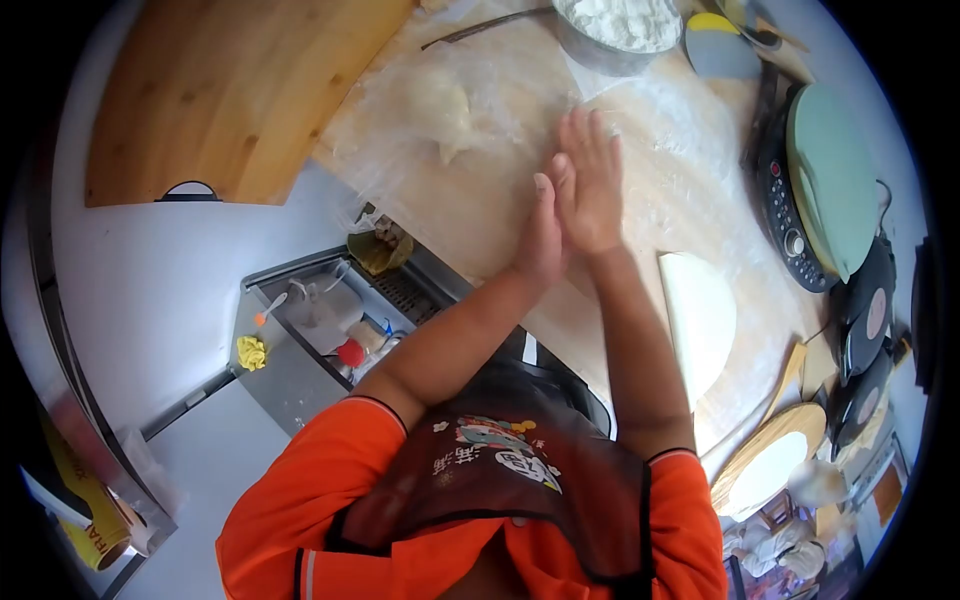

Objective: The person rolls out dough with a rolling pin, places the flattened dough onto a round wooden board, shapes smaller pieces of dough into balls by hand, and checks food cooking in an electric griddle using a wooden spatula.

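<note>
My left hand [545,235] and my right hand [594,195] meet palm to palm above the floured wooden work surface [470,215]. The fingers of my right hand are stretched out. My left thumb points straight up, while my right hand covers most of the left fingers. Nothing shows between the palms, though their inner sides are hidden. Beyond them, a lump of dough [445,108] lies under clear plastic film [370,125]. To the right of my forearms rests a folded, pale flat sheet of dough [700,325].
A metal bowl of flour [620,35] stands at the back, near a yellow-handled scraper [722,48]. On the right is a round electric griddle [830,185]. A large wooden board [230,95] lies at upper left, above an open drawer [320,310] of small items.
</note>
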`<state>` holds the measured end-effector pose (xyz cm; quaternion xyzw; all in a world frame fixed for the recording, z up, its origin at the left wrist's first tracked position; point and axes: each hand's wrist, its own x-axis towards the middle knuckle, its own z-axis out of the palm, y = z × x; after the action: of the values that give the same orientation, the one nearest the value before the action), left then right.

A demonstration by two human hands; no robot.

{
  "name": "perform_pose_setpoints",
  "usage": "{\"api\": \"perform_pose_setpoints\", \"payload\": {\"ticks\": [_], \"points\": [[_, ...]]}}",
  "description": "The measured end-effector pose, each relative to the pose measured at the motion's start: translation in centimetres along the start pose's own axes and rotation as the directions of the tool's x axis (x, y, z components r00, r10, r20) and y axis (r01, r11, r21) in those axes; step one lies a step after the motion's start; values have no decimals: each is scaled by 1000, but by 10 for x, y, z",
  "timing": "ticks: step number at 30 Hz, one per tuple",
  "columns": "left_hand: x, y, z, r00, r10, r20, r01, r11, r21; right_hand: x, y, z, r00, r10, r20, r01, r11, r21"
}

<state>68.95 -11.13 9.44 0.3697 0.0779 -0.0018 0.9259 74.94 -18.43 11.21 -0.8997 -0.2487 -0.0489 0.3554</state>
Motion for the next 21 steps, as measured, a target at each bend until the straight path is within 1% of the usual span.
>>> {"api": "perform_pose_setpoints", "payload": {"ticks": [1, 2, 4, 5, 6, 7, 9, 10, 13, 14, 17, 19, 20, 21], "points": [[-2, 0, 1, 1000, -5, 12, 5, 999, -40, -13, -10, 0, 1000, -14, 3, 13, 989, 148], [-4, 0, 2, 1000, -2, -4, 2, 999, -43, -32, -14, 0, 1000, 21, 12, -23, 977, 213], [-7, 6, 9, 999, 2, -43, -4, 999, -45, -52, 0, -5, 999, 28, 44, -26, 998, -50], [-8, 5, 6, 999, -6, -42, 3, 998, -69, -57, 10, -11, 998, 28, 56, -17, 983, -181], [-6, 3, 2, 999, -11, -33, 8, 996, -90, -49, 21, -13, 996, 72, 48, -54, 951, -306], [-5, 1, 1, 1000, -18, -26, 15, 994, -112, -34, 25, -11, 995, 95, 16, -86, 949, -303], [-5, -1, 2, 999, 13, -44, -14, 1000, -26, -5, 34, -6, 989, 140, -46, -148, 944, -295], [-4, 0, 3, 998, 31, -52, -30, 999, 17, 1, 28, 5, 996, 58, -72, -73, 971, -229], [-6, 9, 12, 1000, 27, -16, -28, 997, -69, -14, 7, 6, 988, 155, -14, -154, 988, 29], [-5, 7, 11, 1000, 18, -26, -20, 996, -83, -15, 17, 8, 985, 173, 14, -174, 981, 82], [-1, 4, -1, 999, 8, -37, -12, 994, -107, -38, 13, -13, 998, 32, 51, -32, 999, -6], [-5, 20, -6, 1000, 3, -21, -5, 995, -101, -56, 6, -30, 994, -73, 84, 77, 995, -57], [-8, 28, -9, 999, 43, -33, -45, 996, -79, -65, 4, -37, 987, -118, 107, 127, 989, -76], [-14, 47, -11, 998, 41, 39, -45, 990, 134, -69, 6, -39, 978, -164, 129, 176, 980, -94]]}}
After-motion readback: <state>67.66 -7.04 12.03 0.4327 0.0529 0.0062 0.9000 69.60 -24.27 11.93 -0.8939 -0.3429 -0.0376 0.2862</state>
